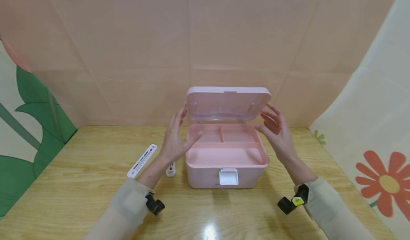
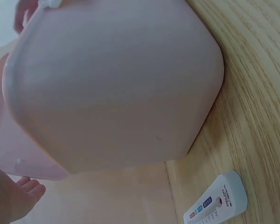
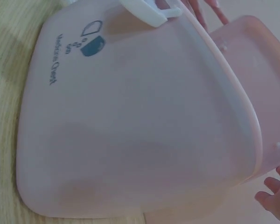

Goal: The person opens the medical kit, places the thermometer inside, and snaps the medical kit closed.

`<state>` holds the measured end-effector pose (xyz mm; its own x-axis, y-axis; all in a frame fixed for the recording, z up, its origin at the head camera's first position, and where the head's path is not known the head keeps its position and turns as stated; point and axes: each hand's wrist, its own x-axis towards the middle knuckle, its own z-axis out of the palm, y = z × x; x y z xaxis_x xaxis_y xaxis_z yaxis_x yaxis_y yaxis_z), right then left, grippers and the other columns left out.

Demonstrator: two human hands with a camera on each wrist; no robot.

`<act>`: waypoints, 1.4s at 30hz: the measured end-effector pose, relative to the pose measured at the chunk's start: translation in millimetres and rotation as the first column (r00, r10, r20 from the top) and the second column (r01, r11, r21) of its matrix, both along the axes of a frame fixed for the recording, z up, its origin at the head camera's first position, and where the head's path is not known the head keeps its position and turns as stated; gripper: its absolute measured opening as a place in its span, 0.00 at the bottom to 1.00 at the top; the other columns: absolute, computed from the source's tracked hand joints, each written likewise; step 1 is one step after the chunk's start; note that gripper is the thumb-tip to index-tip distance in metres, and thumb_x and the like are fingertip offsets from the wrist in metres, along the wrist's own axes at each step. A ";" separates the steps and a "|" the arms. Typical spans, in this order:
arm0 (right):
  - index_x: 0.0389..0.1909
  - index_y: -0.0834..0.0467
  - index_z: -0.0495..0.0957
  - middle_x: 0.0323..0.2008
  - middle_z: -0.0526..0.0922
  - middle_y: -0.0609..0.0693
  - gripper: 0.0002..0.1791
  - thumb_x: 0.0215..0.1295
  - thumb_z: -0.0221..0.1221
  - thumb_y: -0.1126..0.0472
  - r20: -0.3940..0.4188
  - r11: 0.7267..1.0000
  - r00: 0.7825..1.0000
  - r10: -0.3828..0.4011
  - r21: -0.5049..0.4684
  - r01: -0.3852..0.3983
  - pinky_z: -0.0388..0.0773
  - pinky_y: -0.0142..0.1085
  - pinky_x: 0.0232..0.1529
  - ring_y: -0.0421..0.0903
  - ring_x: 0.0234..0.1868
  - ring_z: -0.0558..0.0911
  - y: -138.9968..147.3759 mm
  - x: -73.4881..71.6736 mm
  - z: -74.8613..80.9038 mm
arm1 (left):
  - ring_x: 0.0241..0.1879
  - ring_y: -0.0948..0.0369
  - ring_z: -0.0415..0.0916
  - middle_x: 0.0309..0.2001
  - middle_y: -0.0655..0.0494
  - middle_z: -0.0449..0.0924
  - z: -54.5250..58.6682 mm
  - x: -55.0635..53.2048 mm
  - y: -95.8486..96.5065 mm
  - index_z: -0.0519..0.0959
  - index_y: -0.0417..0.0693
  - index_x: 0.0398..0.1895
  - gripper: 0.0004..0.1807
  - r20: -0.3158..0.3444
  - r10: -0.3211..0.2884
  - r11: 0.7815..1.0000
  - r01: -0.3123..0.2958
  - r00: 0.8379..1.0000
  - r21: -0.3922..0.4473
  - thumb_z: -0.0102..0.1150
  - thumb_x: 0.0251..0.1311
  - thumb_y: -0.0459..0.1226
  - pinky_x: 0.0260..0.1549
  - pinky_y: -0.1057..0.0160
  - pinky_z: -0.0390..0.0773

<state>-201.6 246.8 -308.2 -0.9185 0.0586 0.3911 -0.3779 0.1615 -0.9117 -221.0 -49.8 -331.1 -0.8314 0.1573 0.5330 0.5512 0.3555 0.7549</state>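
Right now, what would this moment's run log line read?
left hand: by lid, left edge | right hand: by lid, right edge | box: on table, lid raised | thermometers: two, left of box

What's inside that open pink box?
The pink box shows a back-left compartment, a back-right compartment and a long front compartment, with only pink surfaces visible in them. The left hand hides a bit of the back-left one; anything beneath these compartments is covered.
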 end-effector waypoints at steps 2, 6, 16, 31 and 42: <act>0.71 0.49 0.58 0.61 0.68 0.53 0.37 0.62 0.59 0.68 -0.004 1.000 1.000 0.001 -0.003 -0.001 0.65 0.31 0.66 0.54 0.68 0.65 0.1 -1.2 0.5 | 0.67 0.49 0.60 0.69 0.47 0.59 -0.2 -0.8 0.3 0.47 0.60 0.76 0.50 0.000 -0.003 1.000 0.003 1.000 0.004 0.66 0.53 0.45 0.66 0.51 0.62; 0.71 0.50 0.59 0.60 0.69 0.53 0.37 0.62 0.60 0.69 -0.024 1.000 1.000 0.014 -0.005 -0.014 0.59 0.43 0.71 0.53 0.66 0.67 0.7 -4.4 0.7 | 0.67 0.50 0.59 0.69 0.47 0.59 0.7 -1.9 0.7 0.46 0.59 0.76 0.51 0.014 -0.009 1.000 0.009 1.000 0.013 0.66 0.54 0.45 0.67 0.53 0.61; 0.71 0.50 0.59 0.60 0.68 0.56 0.36 0.63 0.59 0.68 -0.042 0.999 0.999 0.029 -0.022 -0.030 0.73 0.22 0.53 0.52 0.63 0.72 0.7 -12.1 -1.2 | 0.68 0.53 0.59 0.70 0.49 0.57 1.3 -5.0 2.2 0.51 0.49 0.74 0.47 0.053 -0.005 1.000 0.004 0.999 0.025 0.67 0.54 0.43 0.68 0.52 0.60; 0.70 0.60 0.59 0.68 0.61 0.63 0.34 0.63 0.58 0.68 0.024 1.000 0.999 0.029 0.007 -0.029 0.72 0.23 0.54 0.63 0.68 0.62 -1.5 -18.4 -1.8 | 0.69 0.50 0.56 0.70 0.44 0.55 -2.3 -14.2 3.6 0.54 0.40 0.73 0.36 0.068 -0.058 0.991 0.050 0.996 0.122 0.55 0.63 0.35 0.70 0.52 0.56; 0.73 0.53 0.57 0.66 0.63 0.63 0.35 0.66 0.56 0.68 0.047 0.999 0.998 0.035 0.037 -0.037 0.74 0.22 0.51 0.65 0.68 0.63 -0.3 -24.9 -6.9 | 0.68 0.48 0.59 0.71 0.44 0.56 -8.8 -21.1 1.6 0.53 0.47 0.75 0.32 0.135 -0.050 0.992 0.034 0.990 0.124 0.46 0.68 0.35 0.69 0.47 0.57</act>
<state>-226.5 246.5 -315.1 -0.9369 0.0114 0.3495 -0.3417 0.1830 -0.9218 -242.0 -48.2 -339.9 -0.8921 0.1349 0.4312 0.4516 0.2357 0.8605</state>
